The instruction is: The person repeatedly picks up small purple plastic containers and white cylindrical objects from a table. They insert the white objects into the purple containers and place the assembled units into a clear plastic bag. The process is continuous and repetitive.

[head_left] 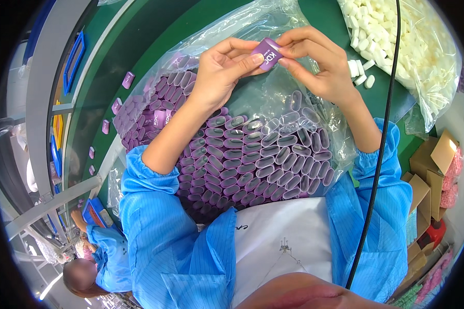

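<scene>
My left hand (222, 69) and my right hand (314, 62) meet above the bench, both pinching one small purple box sleeve (267, 52) between thumbs and fingertips. Under my forearms lies an open clear plastic bag (252, 154) packed with several purple sleeves standing on end, their oval openings facing up. More purple sleeves (139, 116) lie flat at the bag's left side. Blue sleeves cover both my forearms.
A clear bag of small white pieces (402, 46) lies at the upper right, a few loose ones (360, 69) beside it. Single purple sleeves (128, 80) dot the green conveyor belt (118, 56). Cardboard boxes (428, 175) stand at right. Another person in blue (100, 257) sits lower left. A black cable (381, 144) hangs down.
</scene>
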`<state>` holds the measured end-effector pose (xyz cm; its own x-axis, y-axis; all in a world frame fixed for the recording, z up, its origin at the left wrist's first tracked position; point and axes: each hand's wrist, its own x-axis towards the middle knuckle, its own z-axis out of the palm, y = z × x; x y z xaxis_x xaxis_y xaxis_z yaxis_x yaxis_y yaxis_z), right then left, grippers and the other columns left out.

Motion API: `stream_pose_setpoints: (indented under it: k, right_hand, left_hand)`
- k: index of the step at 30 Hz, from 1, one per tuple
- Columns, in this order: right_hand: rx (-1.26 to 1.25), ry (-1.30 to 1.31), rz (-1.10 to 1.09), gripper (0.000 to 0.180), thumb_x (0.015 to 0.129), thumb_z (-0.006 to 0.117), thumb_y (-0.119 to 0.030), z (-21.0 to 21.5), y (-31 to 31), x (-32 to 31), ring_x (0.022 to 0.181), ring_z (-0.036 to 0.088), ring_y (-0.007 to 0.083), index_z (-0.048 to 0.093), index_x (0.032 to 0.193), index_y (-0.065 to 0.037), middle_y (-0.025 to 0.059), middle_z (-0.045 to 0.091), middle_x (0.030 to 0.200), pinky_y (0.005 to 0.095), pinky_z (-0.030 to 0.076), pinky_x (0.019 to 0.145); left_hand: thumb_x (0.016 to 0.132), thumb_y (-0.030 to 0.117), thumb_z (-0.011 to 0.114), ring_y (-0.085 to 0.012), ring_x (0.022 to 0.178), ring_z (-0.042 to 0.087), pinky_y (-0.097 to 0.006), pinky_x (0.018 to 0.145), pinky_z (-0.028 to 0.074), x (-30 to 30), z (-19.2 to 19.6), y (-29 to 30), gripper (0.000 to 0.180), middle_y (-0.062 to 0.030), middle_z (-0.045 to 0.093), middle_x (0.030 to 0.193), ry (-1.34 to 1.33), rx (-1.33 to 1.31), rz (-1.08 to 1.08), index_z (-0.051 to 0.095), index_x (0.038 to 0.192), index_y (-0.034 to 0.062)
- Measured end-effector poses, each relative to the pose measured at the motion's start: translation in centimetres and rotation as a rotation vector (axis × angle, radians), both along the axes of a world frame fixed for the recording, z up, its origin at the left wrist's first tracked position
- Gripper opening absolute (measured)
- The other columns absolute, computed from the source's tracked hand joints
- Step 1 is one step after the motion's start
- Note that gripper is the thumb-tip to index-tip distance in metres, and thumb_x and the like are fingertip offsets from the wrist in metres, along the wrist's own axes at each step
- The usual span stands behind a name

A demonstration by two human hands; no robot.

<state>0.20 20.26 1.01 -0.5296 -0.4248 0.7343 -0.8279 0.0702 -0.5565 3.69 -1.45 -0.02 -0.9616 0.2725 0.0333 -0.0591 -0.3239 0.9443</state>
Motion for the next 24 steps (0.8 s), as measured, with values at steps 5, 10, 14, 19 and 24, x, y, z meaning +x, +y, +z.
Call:
stream_pose_setpoints:
  k: [5, 10, 14, 19, 24]
  right_hand:
    - [0.004, -0.033, 0.054, 0.014, 0.075, 0.074, 0.001, 0.0, 0.0, 0.1, 0.086, 0.062, 0.0214, 0.063, 0.084, 0.0, 0.0081, 0.062, 0.097, 0.0298, 0.051, 0.073]
    - [0.019, 0.066, -0.013, 0.018, 0.075, 0.075, -0.002, -0.2, -0.7, 1.0, 0.086, 0.061, 0.0231, 0.062, 0.088, -0.001, 0.0087, 0.058, 0.098, 0.0317, 0.05, 0.073]
    - [-0.009, 0.124, -0.051, 0.019, 0.075, 0.075, -0.003, -0.2, -1.0, 1.0, 0.085, 0.061, 0.0242, 0.062, 0.089, -0.001, 0.0091, 0.058, 0.098, 0.0322, 0.051, 0.073]
    - [0.006, 0.12, -0.112, 0.019, 0.076, 0.074, -0.003, -0.4, -0.8, 0.9, 0.084, 0.061, 0.0239, 0.062, 0.091, -0.001, 0.0101, 0.058, 0.098, 0.0309, 0.051, 0.073]
    - [-0.377, -0.64, 0.093, 0.012, 0.086, 0.069, -0.003, -1.3, -1.1, 0.9, 0.087, 0.063, 0.0171, 0.061, 0.095, 0.002, 0.0087, 0.061, 0.103, 0.0292, 0.052, 0.079]
  left_hand:
    - [0.091, 0.001, 0.063, -0.0202, 0.1, 0.066, -0.036, 0.089, 0.058, 0.1, 0.2, 0.0, 0.023, -0.0154, 0.066, 0.111, 0.016, -0.034, -0.031, 0.06, 0.114, -0.0018]
    - [0.091, 0.002, 0.063, -0.0209, 0.103, 0.064, -0.034, 0.09, 0.057, -0.2, -0.2, -0.2, 0.027, -0.0158, 0.064, 0.115, -0.027, 0.048, -0.051, 0.058, 0.117, -0.0034]
    - [0.091, 0.003, 0.063, -0.0211, 0.104, 0.064, -0.034, 0.091, 0.056, -0.3, -0.3, -0.1, 0.029, -0.0146, 0.064, 0.115, -0.064, 0.053, -0.027, 0.057, 0.12, -0.0028]
    - [0.092, 0.004, 0.063, -0.0211, 0.105, 0.064, -0.035, 0.092, 0.056, -0.3, -0.4, -0.1, 0.03, -0.0147, 0.063, 0.114, -0.048, 0.039, 0.004, 0.057, 0.12, -0.0024]
    - [0.092, 0.005, 0.062, -0.0247, 0.107, 0.063, -0.038, 0.093, 0.055, -0.5, 0.5, -0.2, 0.033, -0.0184, 0.061, 0.118, -0.06, 0.222, -0.038, 0.054, 0.123, -0.0052]
